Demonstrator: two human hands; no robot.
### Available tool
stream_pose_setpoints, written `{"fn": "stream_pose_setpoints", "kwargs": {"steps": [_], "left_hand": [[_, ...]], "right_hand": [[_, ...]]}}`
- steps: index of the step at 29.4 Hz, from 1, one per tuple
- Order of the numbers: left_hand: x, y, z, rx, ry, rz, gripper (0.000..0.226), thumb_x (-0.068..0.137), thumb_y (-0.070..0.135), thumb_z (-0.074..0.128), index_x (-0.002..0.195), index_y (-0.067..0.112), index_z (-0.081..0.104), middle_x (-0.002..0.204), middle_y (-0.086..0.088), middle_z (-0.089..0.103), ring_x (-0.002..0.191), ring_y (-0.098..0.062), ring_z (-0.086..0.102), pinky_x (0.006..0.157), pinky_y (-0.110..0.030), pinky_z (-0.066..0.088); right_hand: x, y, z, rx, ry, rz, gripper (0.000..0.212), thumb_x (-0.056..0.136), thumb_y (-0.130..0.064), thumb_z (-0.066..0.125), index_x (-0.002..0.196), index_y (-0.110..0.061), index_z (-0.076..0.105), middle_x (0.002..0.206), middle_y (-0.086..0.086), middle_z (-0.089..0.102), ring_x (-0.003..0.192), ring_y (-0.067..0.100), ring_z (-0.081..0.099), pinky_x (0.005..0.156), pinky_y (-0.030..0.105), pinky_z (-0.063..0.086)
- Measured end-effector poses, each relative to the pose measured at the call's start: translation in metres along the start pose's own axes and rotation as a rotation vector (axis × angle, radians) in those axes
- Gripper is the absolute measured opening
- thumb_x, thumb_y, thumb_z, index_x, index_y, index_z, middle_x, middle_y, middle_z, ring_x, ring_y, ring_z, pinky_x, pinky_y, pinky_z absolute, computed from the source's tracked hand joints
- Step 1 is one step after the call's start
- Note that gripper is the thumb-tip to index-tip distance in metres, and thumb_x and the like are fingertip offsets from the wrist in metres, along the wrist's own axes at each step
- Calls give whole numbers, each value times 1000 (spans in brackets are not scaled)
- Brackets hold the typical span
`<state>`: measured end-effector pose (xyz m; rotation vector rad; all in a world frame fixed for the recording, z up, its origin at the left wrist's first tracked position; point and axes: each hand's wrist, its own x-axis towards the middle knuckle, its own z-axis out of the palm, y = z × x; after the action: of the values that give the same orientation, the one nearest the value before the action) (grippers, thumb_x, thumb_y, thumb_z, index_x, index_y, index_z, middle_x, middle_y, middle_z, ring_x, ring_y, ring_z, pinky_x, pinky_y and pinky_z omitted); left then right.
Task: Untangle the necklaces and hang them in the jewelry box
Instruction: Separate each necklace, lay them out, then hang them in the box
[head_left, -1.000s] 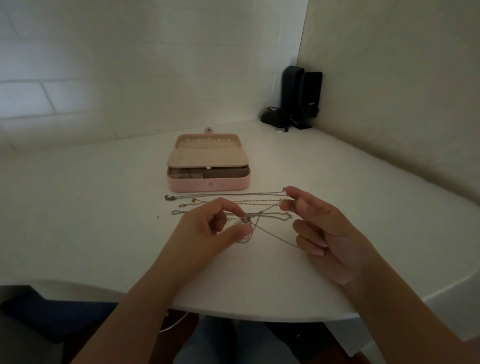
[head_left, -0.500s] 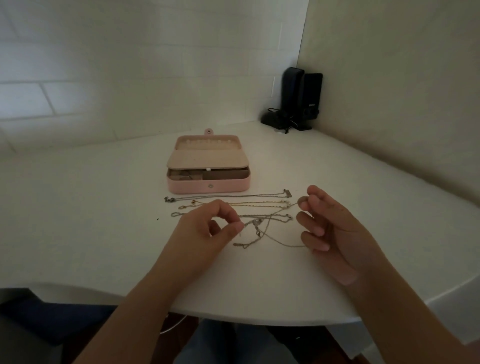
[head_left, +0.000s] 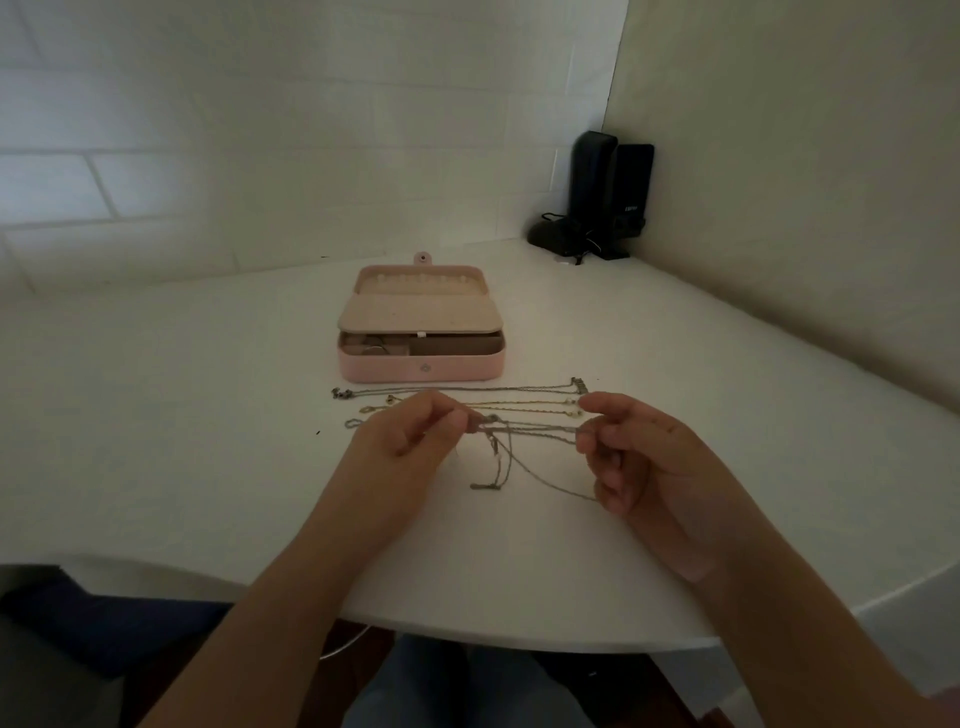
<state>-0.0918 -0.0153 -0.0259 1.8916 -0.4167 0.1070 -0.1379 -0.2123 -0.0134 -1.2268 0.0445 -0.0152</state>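
Observation:
A tangled silver necklace (head_left: 530, 434) stretches between my two hands, with loops hanging down to the table. My left hand (head_left: 410, 447) pinches its knotted part near the pendant. My right hand (head_left: 634, 457) pinches the chain's other end, and a strand runs under its fingers. Beyond the hands, a silver necklace (head_left: 457, 389) and a gold necklace (head_left: 509, 405) lie stretched out side by side on the white table (head_left: 182, 441). The pink jewelry box (head_left: 421, 332) sits open behind them, its lid tilted back showing a row of hooks.
Black speakers with cables (head_left: 602, 202) stand in the far right corner against the wall. The table's curved front edge (head_left: 519, 644) runs just below my forearms, with my legs under it.
Both hands have lifted the tangled chain and pulled it taut between them; my left hand moved up to the knot and my right hand closed on the chain's right end.

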Motion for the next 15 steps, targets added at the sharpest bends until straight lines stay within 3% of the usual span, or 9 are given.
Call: {"fn": "stream_pose_setpoints", "kwargs": {"steps": [2, 5, 10, 13, 15], "left_hand": [[-1, 5, 1, -286, -42, -84, 24, 95, 10, 40, 79, 11, 58, 88, 0, 74, 89, -11, 67, 84, -21, 50], [-6, 13, -1, -573, -148, -182, 26, 96, 10, 32, 77, 7, 48, 70, -6, 71, 79, -27, 71, 75, -32, 57], [-10, 12, -4, -551, -186, -201, 25, 88, 25, 40, 75, 5, 48, 52, -5, 54, 54, -24, 62, 68, -42, 55], [-9, 12, -2, -487, -202, -191, 26, 89, 25, 40, 72, 6, 49, 49, 0, 47, 45, -17, 52, 63, -37, 55], [-10, 14, -1, -440, -219, -175, 28, 86, 30, 41, 71, 8, 49, 47, 2, 45, 42, -13, 46, 58, -33, 52]], "right_hand": [[-1, 0, 0, -15, -25, 3, 48, 84, 12, 36, 73, -16, 73, 64, 7, 64, 41, 10, 42, 34, 16, 33], [-4, 0, 1, -74, -81, 3, 51, 82, 14, 35, 72, -17, 74, 65, 5, 64, 41, 9, 38, 34, 14, 27], [-3, 2, 1, -142, -86, -8, 34, 72, 0, 44, 71, -19, 73, 58, 1, 54, 43, 9, 35, 37, 16, 23], [-2, 9, 4, -675, 17, -181, 28, 88, -11, 52, 79, -27, 73, 55, 5, 42, 49, 12, 35, 44, 18, 30], [-2, 12, 8, -926, 1, -293, 9, 84, -28, 63, 83, -34, 68, 54, -1, 38, 51, 6, 35, 51, 15, 32]]}}
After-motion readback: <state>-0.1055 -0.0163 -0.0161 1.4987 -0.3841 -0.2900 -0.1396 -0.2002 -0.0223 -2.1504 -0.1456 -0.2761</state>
